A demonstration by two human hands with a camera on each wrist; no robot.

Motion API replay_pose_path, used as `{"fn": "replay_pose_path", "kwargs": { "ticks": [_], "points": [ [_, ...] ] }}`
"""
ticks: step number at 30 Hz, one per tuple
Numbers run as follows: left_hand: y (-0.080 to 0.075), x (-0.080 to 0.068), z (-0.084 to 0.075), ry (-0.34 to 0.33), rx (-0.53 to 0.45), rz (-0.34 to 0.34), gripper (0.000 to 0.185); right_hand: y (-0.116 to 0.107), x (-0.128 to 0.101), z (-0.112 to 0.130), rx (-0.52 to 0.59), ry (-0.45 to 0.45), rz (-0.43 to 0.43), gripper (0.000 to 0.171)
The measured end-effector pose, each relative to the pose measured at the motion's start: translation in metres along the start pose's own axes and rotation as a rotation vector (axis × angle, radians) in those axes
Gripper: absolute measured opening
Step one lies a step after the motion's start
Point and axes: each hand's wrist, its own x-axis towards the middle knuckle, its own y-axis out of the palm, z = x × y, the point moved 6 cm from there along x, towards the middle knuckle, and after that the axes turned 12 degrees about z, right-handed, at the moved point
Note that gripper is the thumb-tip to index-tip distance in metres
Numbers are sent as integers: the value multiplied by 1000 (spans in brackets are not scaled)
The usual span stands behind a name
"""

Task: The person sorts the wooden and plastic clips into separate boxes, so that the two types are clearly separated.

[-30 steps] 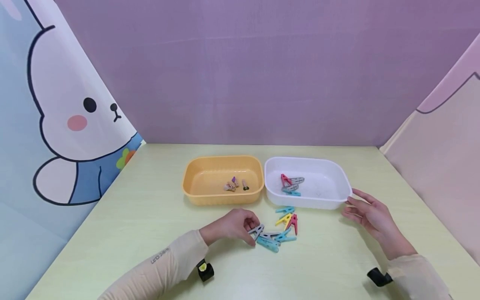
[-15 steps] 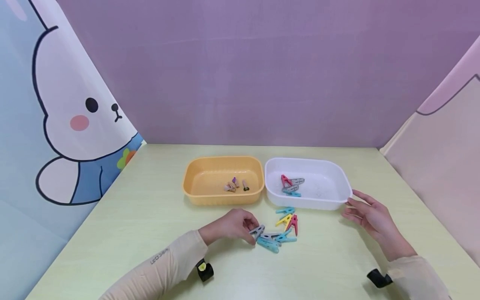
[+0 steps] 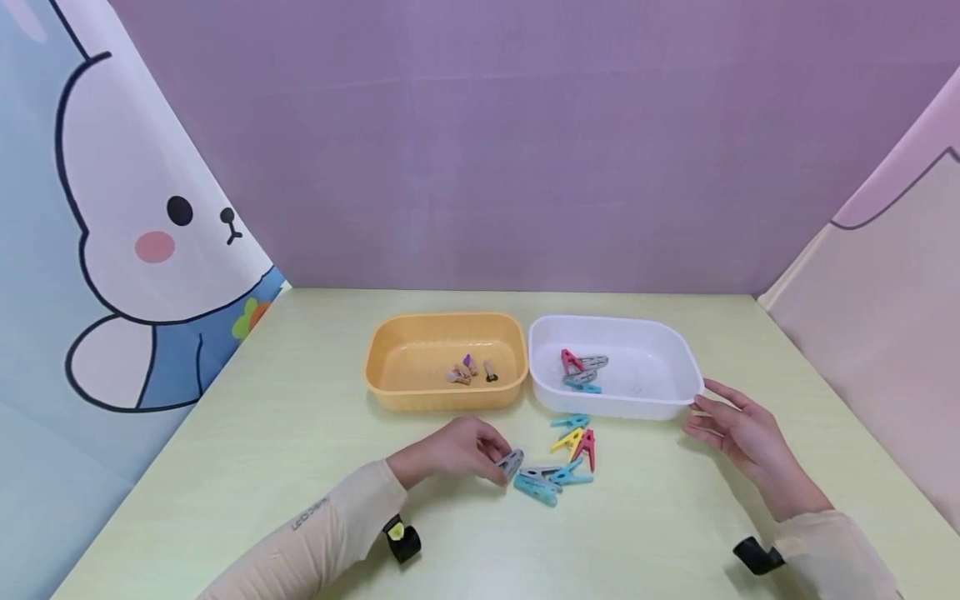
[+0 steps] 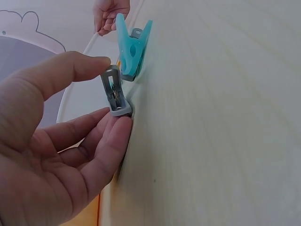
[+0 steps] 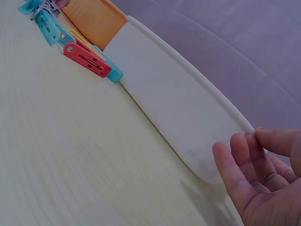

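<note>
On the desk, leftmost, I see the orange tray with small clips lying in it. In front of it, the left hand pinches a grey clip between thumb and fingers, low at the desk; I can't tell whether it touches. Just right lie two blue clips and a second grey clip, then a yellow clip, a third blue clip and a red clip. Behind, the white tray holds more clips; the right hand pinches its near right corner.
</note>
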Motion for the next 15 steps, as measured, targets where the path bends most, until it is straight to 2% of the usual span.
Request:
{"fn": "replay_pose_path", "kwargs": {
  "ticks": [5,15],
  "points": [
    [-5,-4,0,-5,-25,-2,33,0,0,0,6,-2,1,31],
    [-16,-7,-14,107,-125,3,35,1,0,1,8,12,-19,30]
  ]
}}
